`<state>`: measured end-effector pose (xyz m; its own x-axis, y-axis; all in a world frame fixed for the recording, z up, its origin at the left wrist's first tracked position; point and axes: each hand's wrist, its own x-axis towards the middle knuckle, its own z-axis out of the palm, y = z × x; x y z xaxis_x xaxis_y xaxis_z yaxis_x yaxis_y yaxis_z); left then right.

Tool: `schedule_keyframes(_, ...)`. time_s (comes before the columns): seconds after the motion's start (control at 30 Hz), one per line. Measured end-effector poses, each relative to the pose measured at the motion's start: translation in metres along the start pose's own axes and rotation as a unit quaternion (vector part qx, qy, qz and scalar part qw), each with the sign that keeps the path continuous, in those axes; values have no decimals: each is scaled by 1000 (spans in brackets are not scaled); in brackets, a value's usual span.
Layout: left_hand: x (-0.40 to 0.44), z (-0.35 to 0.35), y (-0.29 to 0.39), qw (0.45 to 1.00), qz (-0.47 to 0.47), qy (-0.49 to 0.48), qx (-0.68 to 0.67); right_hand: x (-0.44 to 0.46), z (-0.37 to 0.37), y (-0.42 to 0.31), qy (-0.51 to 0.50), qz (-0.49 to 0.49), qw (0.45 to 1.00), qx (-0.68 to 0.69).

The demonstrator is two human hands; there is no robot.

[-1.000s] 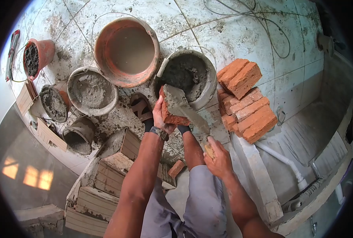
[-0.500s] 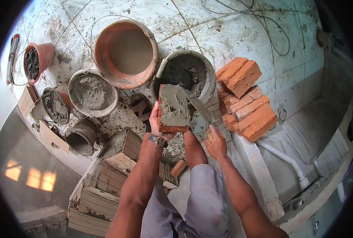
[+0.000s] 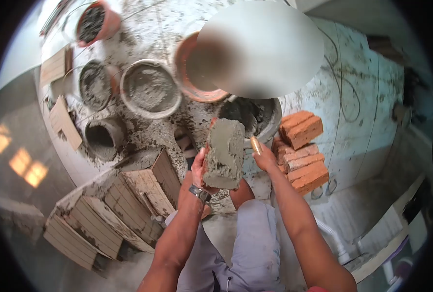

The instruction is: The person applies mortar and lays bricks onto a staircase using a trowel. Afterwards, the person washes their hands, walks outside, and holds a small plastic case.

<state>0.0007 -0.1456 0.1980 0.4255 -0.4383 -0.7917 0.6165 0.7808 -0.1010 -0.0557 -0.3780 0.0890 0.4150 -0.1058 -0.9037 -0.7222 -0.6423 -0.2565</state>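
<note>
My left hand (image 3: 198, 168) is closed round the left edge of a red brick (image 3: 224, 154), whose upper face is coated with wet grey mortar. Just to the right, my right hand (image 3: 265, 158) grips the yellowish handle of a trowel (image 3: 256, 145); its blade is hard to make out. Beyond both hands stands a mortar bucket (image 3: 276, 114) with dark grey mix inside, partly covered by a pale blurred patch. A stack of orange bricks (image 3: 301, 153) lies right of my right hand.
Left of the brick are a round tub of mortar (image 3: 151, 89), a smaller mortar bucket (image 3: 95, 85) and a tipped bucket (image 3: 104, 137). An orange tub (image 3: 182, 58) is half hidden by the blur. Tiled steps (image 3: 104, 214) rise at lower left; a white pipe (image 3: 337, 241) runs lower right.
The view has shifted, and a blurred patch now covers the upper middle. The brick's mortar coat looks more even. The trowel blade, seen beside the brick before, no longer shows clearly.
</note>
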Motion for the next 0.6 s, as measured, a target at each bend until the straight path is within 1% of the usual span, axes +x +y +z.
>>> schedule_keyframes(0.03,-15,17,1,1000,3,-30,-7,-7,-15,-5,-41,23,999,-21)
schedule_keyframes(0.07,-28,22,0,999,23,-37,-13,-14,-30,-8,-80,46,995,-42)
schedule_keyframes(0.13,-58,27,0,995,42,-59,-71,16,-16,55,-18,8,996,-87)
schedule_keyframes(0.17,-73,28,1,992,70,-67,-80,6,-34,44,-18,-4,995,-98)
schedule_keyframes(0.2,-88,27,3,989,77,-76,-100,-6,-55,26,-20,-21,993,-113)
schedule_keyframes(0.27,-115,11,2,976,96,-113,-158,-21,-79,4,44,-88,986,-134)
schedule_keyframes(0.3,-126,-3,-2,965,102,-139,-195,-29,-94,-19,15,-76,994,-75)
schedule_keyframes(0.33,-135,-22,-9,952,126,-165,-223,18,-96,24,-8,-130,991,29)
schedule_keyframes(0.37,-145,-41,-16,937,149,-192,-251,35,-103,28,60,-185,980,49)
schedule_keyframes(0.4,-159,-51,-23,930,218,-188,-227,36,-124,5,107,-242,952,-151)
schedule_keyframes(0.43,-172,-60,-29,920,284,-179,-204,17,-132,-38,117,-179,966,-148)
schedule_keyframes(0.47,-184,-70,-36,906,344,-166,-182,-8,-132,-89,76,-214,969,-99)
schedule_keyframes(0.5,-196,-81,-39,889,401,-150,-162,-28,-129,-131,69,-242,960,-121)
schedule_keyframes(0.53,-216,-95,-38,886,429,-108,-140,-29,-121,-158,94,-289,942,-143)
schedule_keyframes(0.6,-256,-122,-37,875,476,-16,-91,-58,-84,-233,99,-378,897,-209)
